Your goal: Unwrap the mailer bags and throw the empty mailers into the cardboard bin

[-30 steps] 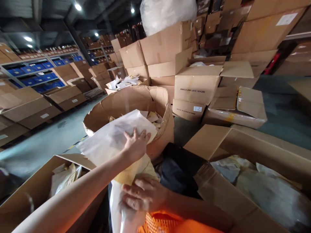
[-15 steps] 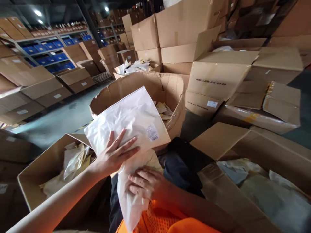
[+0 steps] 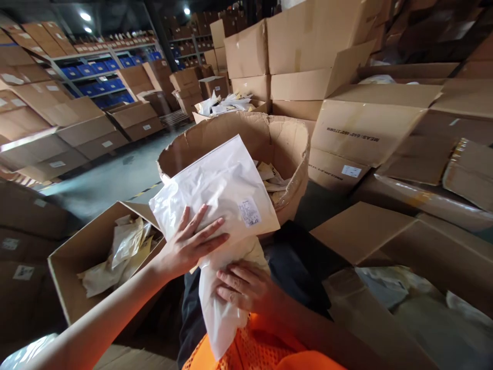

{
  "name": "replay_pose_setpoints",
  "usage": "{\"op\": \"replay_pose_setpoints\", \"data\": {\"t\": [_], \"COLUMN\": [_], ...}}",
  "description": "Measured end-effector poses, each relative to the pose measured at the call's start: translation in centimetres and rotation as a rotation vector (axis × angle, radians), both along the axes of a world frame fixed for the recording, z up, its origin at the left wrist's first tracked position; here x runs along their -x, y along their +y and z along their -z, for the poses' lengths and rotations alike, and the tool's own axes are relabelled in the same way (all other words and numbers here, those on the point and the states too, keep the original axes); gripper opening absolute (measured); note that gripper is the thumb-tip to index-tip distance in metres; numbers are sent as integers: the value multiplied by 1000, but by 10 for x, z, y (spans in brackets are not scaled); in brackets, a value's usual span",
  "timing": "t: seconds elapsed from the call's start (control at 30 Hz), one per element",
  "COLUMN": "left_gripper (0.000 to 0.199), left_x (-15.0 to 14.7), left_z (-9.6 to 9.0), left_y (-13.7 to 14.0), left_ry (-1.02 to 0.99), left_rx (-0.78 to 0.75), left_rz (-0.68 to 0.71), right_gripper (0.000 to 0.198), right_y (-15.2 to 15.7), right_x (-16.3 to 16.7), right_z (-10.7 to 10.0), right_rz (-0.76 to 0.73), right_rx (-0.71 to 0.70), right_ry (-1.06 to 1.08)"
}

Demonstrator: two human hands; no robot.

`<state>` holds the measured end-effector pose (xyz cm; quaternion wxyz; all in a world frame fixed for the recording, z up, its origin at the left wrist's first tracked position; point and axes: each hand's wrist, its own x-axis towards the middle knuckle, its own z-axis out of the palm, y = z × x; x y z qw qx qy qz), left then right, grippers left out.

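A white plastic mailer bag (image 3: 231, 169) with a printed barcode label (image 3: 249, 211) lies tilted across my lap, against the near side of the big round-cornered carton. On its lower part my left hand (image 3: 192, 244) rests flat, fingers spread. Below it is a second white bag (image 3: 217, 313), partly covered by the first and hanging down over my orange vest (image 3: 246, 352). My right hand (image 3: 246, 288) lies over this lower bag with its fingers stretched across the plastic; its thumb is hidden.
The large torn-edged carton (image 3: 300, 159) ahead holds several packets (image 3: 271, 177). An open box (image 3: 61, 272) of bagged packets stands at left, another open box (image 3: 362, 228) at right. Stacked cartons (image 3: 304, 46) and shelves with blue bins (image 3: 98, 68) stand behind.
The whole view has shifted slightly, so things appear farther right. Both hands keep nearly the same place on the bags.
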<state>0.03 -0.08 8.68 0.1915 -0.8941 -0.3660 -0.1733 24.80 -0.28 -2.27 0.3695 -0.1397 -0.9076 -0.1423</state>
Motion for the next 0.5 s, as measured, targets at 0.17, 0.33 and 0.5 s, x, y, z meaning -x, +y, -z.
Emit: {"op": "replay_pose_setpoints", "data": {"t": [0.17, 0.33, 0.5], "left_gripper": [77, 86, 87], "left_x": [31, 85, 143], "left_z": [-7, -18, -19], "left_y": [-27, -59, -94], "left_ry": [-80, -142, -148], "left_rx": [-16, -188, -347], "left_rz": [-52, -323, -669], "right_gripper": [10, 10, 15], "right_y": [4, 7, 9], "right_x": [3, 6, 5], "right_z": [2, 3, 4], "right_rz": [-66, -90, -145], "right_rx": [44, 45, 45], "right_ry": [155, 198, 212]}}
